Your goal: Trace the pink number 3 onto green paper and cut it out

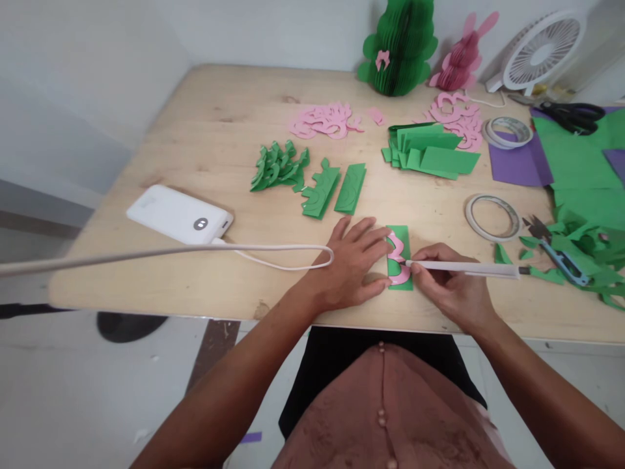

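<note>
My left hand (346, 264) lies with its fingers spread, the tips pressing a pink curved paper cutout (401, 276) onto a green paper strip (400, 233) near the table's front edge. My right hand (452, 283) grips a white pen (469, 266) close to its tip, which touches the inner edge of the cutout. Beyond my left hand lie two green strips with drawn outlines, one partly cut (322, 192) and one whole (350, 189). A pile of green cutouts (279, 166) sits to their left.
A white power bank (178, 215) with a cable (273, 248) lies at left. Pink cutouts (325, 121), green strips (430, 153) and tape rolls (494, 218) lie farther back. Scissors (561, 254) rest among green scraps (600, 260) at right. A fan (541, 52) stands behind.
</note>
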`<state>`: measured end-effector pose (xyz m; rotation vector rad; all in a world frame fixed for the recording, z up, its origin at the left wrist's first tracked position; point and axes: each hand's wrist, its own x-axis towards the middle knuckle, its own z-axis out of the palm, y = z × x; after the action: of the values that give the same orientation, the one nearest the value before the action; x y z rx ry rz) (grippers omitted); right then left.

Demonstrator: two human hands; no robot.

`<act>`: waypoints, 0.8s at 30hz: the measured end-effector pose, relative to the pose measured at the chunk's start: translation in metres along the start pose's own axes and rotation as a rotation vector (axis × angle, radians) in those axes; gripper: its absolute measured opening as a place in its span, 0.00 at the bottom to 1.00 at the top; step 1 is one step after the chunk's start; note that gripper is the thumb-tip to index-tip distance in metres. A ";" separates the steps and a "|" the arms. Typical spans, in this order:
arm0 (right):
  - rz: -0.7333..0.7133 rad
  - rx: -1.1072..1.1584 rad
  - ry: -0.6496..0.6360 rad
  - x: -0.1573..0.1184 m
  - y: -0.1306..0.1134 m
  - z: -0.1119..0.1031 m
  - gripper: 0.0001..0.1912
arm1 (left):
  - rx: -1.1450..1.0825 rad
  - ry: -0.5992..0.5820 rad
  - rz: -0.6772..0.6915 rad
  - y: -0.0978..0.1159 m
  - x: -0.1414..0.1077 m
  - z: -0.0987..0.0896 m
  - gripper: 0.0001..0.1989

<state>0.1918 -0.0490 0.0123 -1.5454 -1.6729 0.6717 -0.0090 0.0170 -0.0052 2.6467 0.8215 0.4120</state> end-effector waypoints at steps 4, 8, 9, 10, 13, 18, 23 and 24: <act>-0.008 0.005 -0.001 0.000 0.000 0.000 0.02 | 0.001 0.002 0.006 0.000 0.000 0.001 0.21; -0.002 0.027 -0.005 0.000 0.001 0.000 0.02 | 0.002 0.005 0.010 -0.001 0.000 0.001 0.21; 0.001 0.028 -0.006 0.000 0.001 0.000 0.02 | 0.000 0.005 0.010 -0.001 0.000 0.000 0.21; 0.002 0.026 -0.006 0.000 0.001 0.000 0.02 | -0.002 0.004 0.009 -0.001 0.000 0.000 0.21; 0.001 0.012 -0.009 -0.001 0.001 0.000 0.02 | -0.004 0.001 0.010 -0.001 0.000 0.001 0.21; 0.007 0.021 0.010 -0.001 0.000 -0.001 0.03 | 0.000 0.010 0.005 -0.001 0.000 0.002 0.21; -0.001 0.040 -0.008 0.000 -0.001 -0.001 0.03 | 0.005 0.014 0.012 -0.002 0.000 0.002 0.21; -0.004 0.040 -0.017 0.000 -0.002 -0.001 0.03 | 0.004 0.014 0.012 -0.002 0.000 0.003 0.21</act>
<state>0.1920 -0.0497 0.0145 -1.5114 -1.6649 0.7133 -0.0093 0.0175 -0.0082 2.6567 0.8114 0.4324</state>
